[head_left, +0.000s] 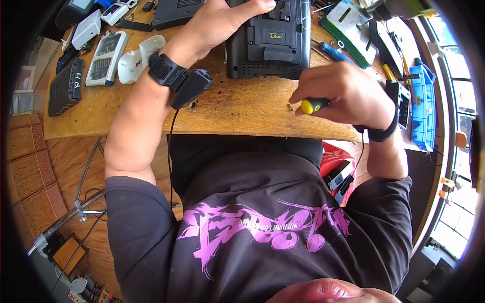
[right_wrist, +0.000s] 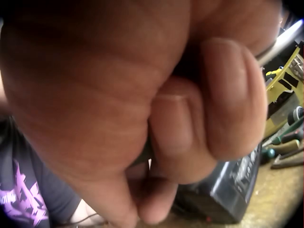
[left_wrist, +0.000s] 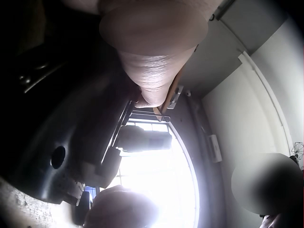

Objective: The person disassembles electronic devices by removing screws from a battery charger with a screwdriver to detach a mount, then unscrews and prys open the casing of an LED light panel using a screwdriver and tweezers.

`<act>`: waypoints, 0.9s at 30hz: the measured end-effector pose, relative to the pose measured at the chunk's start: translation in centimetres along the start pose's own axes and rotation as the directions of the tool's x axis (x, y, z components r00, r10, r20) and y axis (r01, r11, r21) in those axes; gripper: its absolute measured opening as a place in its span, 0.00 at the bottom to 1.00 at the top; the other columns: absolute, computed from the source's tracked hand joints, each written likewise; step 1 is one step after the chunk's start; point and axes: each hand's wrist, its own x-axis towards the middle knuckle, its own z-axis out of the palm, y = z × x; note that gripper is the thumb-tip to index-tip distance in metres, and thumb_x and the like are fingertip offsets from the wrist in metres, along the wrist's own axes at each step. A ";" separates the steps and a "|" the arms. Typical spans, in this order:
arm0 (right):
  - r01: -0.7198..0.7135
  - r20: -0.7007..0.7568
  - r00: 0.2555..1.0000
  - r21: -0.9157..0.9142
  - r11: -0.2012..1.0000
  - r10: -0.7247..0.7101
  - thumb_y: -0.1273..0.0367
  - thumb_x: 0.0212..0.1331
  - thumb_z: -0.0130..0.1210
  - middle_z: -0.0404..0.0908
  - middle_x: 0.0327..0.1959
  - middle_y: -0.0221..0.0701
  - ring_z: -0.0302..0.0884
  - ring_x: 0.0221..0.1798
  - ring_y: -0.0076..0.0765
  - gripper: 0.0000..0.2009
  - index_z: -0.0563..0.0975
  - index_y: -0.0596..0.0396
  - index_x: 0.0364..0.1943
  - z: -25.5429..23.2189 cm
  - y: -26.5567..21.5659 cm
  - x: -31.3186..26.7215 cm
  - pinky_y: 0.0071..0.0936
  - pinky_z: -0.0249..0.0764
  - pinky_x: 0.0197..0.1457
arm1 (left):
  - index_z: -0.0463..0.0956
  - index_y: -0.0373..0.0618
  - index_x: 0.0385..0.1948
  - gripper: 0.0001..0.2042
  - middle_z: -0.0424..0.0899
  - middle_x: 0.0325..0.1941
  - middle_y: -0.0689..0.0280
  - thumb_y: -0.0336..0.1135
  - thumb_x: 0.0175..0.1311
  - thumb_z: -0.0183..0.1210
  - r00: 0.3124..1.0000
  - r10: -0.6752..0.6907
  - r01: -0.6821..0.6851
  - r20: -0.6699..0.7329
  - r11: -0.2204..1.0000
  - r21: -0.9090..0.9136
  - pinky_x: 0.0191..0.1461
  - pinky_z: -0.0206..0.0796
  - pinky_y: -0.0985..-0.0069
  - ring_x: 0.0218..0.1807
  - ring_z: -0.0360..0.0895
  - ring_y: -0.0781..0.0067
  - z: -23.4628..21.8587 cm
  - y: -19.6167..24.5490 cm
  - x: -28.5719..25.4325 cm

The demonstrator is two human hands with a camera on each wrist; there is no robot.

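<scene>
Black device (head_left: 268, 46) on bench (head_left: 227, 113), set back from the near edge. Left hand (head_left: 222, 20) on device, thumb across its top; remaining fingers hidden, grip cannot be told. Right hand (head_left: 348, 91), toward near right corner: fingers curled round yellow-and-green tool handle (head_left: 314, 105). Small metal piece (head_left: 290, 107) just left of handle.

Yellow-and-green tool handle (head_left: 309, 106), black device (head_left: 273, 45) with yellow lettering (head_left: 276, 36), dark shirt (head_left: 293, 267) with purple print (head_left: 255, 222)
</scene>
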 end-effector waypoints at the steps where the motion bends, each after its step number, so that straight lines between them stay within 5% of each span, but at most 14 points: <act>1: -0.018 0.026 0.999 -0.001 1.000 0.018 0.71 0.50 0.72 0.85 0.40 0.31 0.85 0.42 0.46 0.14 0.85 0.52 0.42 0.6 0.1 -0.3 0.38 0.80 0.43 | 0.83 0.37 0.52 0.17 0.89 0.45 0.67 0.42 0.74 0.62 1.000 0.010 -0.010 0.001 1.000 0.000 0.50 0.77 0.78 0.44 0.84 0.78 0.0 0.0 0.0; 12: -0.128 0.040 0.990 -0.159 0.979 0.136 0.73 0.47 0.68 0.82 0.42 0.28 0.84 0.40 0.47 0.17 0.85 0.48 0.45 2.9 -0.4 -1.6 0.42 0.80 0.42 | 0.81 0.39 0.56 0.17 0.88 0.49 0.66 0.41 0.75 0.61 0.997 0.078 -0.077 0.015 0.997 -0.017 0.52 0.78 0.77 0.47 0.84 0.78 0.1 0.2 -0.2; 15: -0.109 0.008 0.994 -0.150 0.983 0.112 0.75 0.48 0.64 0.82 0.43 0.28 0.84 0.38 0.47 0.18 0.84 0.47 0.46 3.4 0.0 -1.9 0.41 0.80 0.40 | 0.82 0.39 0.50 0.13 0.88 0.45 0.66 0.38 0.73 0.61 0.999 0.043 -0.043 0.002 0.997 -0.065 0.50 0.77 0.72 0.45 0.84 0.74 0.0 -0.2 -0.1; 17: -0.117 0.004 0.993 -0.157 0.981 0.119 0.75 0.48 0.63 0.82 0.43 0.28 0.84 0.37 0.47 0.18 0.84 0.46 0.46 3.6 0.0 -2.1 0.41 0.80 0.40 | 0.82 0.38 0.54 0.28 0.88 0.47 0.61 0.58 0.68 0.65 0.998 -0.038 0.051 -0.058 0.973 0.224 0.56 0.76 0.76 0.49 0.86 0.72 -0.6 -1.3 0.2; 23: -0.087 -0.006 0.996 -0.198 0.976 0.088 0.74 0.50 0.62 0.81 0.42 0.29 0.84 0.35 0.44 0.14 0.83 0.49 0.44 3.8 -0.6 -2.4 0.41 0.80 0.36 | 0.83 0.38 0.52 0.28 0.89 0.44 0.62 0.59 0.68 0.63 0.998 -0.009 0.023 -0.061 0.970 0.240 0.55 0.76 0.77 0.46 0.86 0.74 -0.8 -2.1 0.4; 26: -0.053 -0.088 0.995 -0.150 0.987 0.040 0.74 0.50 0.63 0.82 0.41 0.31 0.85 0.35 0.44 0.13 0.82 0.53 0.42 3.0 -0.4 -2.3 0.38 0.81 0.37 | 0.83 0.39 0.52 0.27 0.90 0.45 0.61 0.57 0.69 0.63 0.999 0.022 -0.014 -0.030 0.970 0.243 0.54 0.76 0.77 0.47 0.87 0.74 -1.2 -2.3 0.6; 27: -0.013 -0.230 0.973 -0.105 0.994 -0.012 0.75 0.52 0.64 0.83 0.40 0.33 0.85 0.36 0.43 0.11 0.82 0.54 0.41 2.0 -0.4 -2.0 0.36 0.81 0.38 | 0.83 0.39 0.52 0.27 0.90 0.45 0.61 0.57 0.69 0.63 0.999 0.023 -0.015 -0.031 0.969 0.247 0.54 0.76 0.77 0.47 0.87 0.74 -1.2 -2.5 0.6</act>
